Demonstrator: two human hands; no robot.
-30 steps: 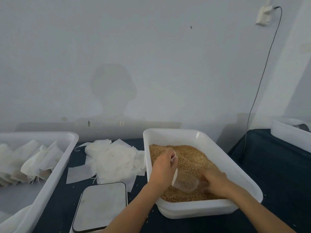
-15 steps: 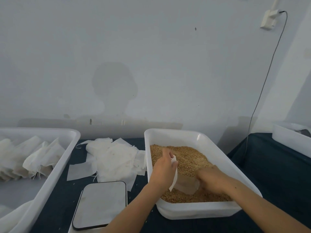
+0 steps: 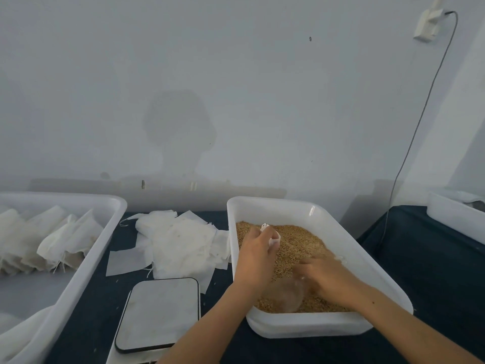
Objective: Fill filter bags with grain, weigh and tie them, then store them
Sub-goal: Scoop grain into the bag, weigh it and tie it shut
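Progress: filling is going on now, judging by both hands working inside the grain tray point(image 3: 322, 328) at the right part of the bench point(image 3: 86, 324); weighing, tying and storing of this bag are looking still to come.
Left hand: the left hand point(image 3: 256, 254) is pinching the top of one filter bag point(image 3: 274, 240) over the grain point(image 3: 294, 240), fingers curled round the white cloth.
Right hand: the right hand point(image 3: 324, 275) is gripping a clear scoop point(image 3: 287, 298) down in the grain (blurred, so how full it is I cannot tell).
Scale: one scale point(image 3: 158, 313) is sitting near the bench's front edge with nothing on its plate.
Stored bags: a row is lying in the left tray point(image 3: 102, 248); these finished bags point(image 3: 52, 243) are overlapping too much to count exactly, several at least.
Spare bags: a loose heap of empty bags point(image 3: 181, 240) is lying between the two trays, toward the back edge.
Trays: three are showing, one only partly, on another surface at the far right point(image 3: 456, 222).
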